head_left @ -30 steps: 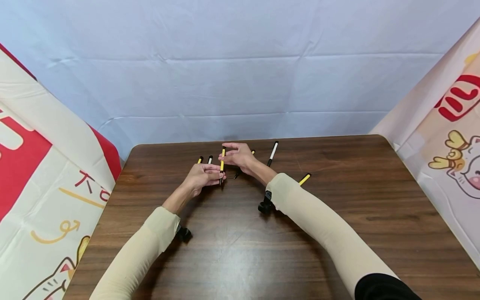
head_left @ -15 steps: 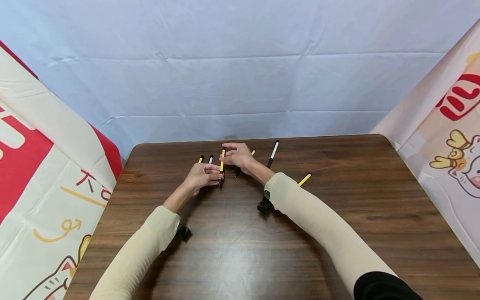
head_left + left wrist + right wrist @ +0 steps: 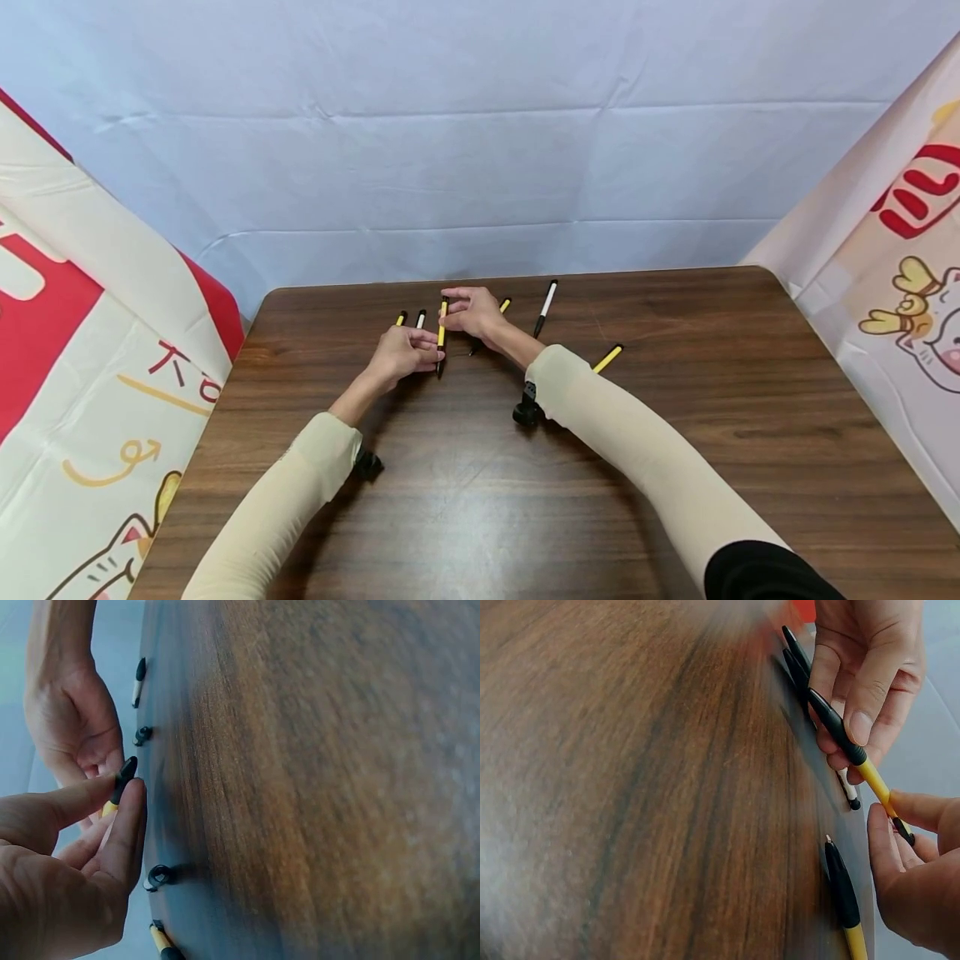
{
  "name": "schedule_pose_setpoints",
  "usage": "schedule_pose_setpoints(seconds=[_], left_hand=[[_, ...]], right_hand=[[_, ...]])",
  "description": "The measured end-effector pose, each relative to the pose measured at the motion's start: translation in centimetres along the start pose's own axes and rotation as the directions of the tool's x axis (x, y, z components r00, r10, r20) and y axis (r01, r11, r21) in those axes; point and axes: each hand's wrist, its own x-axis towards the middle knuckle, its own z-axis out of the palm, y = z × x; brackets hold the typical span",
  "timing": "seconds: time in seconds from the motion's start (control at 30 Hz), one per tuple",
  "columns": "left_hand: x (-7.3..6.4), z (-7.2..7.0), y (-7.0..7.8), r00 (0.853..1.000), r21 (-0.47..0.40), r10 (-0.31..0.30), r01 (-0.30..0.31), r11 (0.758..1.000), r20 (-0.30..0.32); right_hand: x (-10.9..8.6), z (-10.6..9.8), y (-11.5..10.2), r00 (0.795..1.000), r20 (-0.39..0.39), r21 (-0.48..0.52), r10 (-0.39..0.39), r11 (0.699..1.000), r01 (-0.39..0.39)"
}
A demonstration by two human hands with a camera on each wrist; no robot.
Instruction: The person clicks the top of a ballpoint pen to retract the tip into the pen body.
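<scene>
A yellow pen with a black grip and black ends [image 3: 442, 315] is held between my two hands near the table's far edge. With thumb and fingers, my left hand [image 3: 397, 353] pinches its black grip, the tip pointing toward me. My right hand [image 3: 482, 319] pinches the other end, by the clip, as the right wrist view shows. Just left of the held pen lie a white pen [image 3: 421, 320] and another yellow pen [image 3: 401, 318], both partly hidden by my left hand. A further yellow pen [image 3: 506, 305] lies partly behind my right hand.
A white pen with black ends [image 3: 548, 302] lies right of my right hand, close to the far edge of the brown wooden table [image 3: 465, 500]. Farther right is a yellow pen [image 3: 609, 357], partly covered by the right sleeve. A pale cloth [image 3: 480, 167] hangs behind the table.
The yellow pen and both hands have shifted very slightly left and toward me. Both hands keep their hold on the pen; the other pens have not moved.
</scene>
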Motion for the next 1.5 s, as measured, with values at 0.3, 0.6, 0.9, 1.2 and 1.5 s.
schedule_pose_setpoints(seconds=[0.3,0.6,0.9,1.2,1.5], left_hand=[[0.2,0.2,-0.3,0.999,0.106,0.037,-0.034,0.994,-0.018],[0.3,0.2,-0.5,0.996,0.27,0.091,-0.084,0.959,-0.014],[0.4,0.3,-0.6,0.993,0.329,0.116,-0.105,0.938,-0.013],[0.3,0.5,-0.4,0.989,0.429,0.14,-0.105,0.897,-0.05],[0.4,0.4,-0.3,0.982,0.524,0.183,-0.131,0.841,-0.048]], right_hand=[[0.1,0.2,0.6,0.998,-0.051,-0.133,-0.03,0.991,0.023],[0.1,0.3,0.6,0.994,-0.068,-0.294,-0.082,0.954,0.058],[0.3,0.1,0.9,0.992,-0.072,-0.361,-0.099,0.93,0.067],[0.3,0.2,1.0,0.99,-0.07,-0.375,-0.119,0.923,0.084],[0.3,0.5,1.1,0.985,-0.094,-0.436,-0.144,0.896,0.089]])
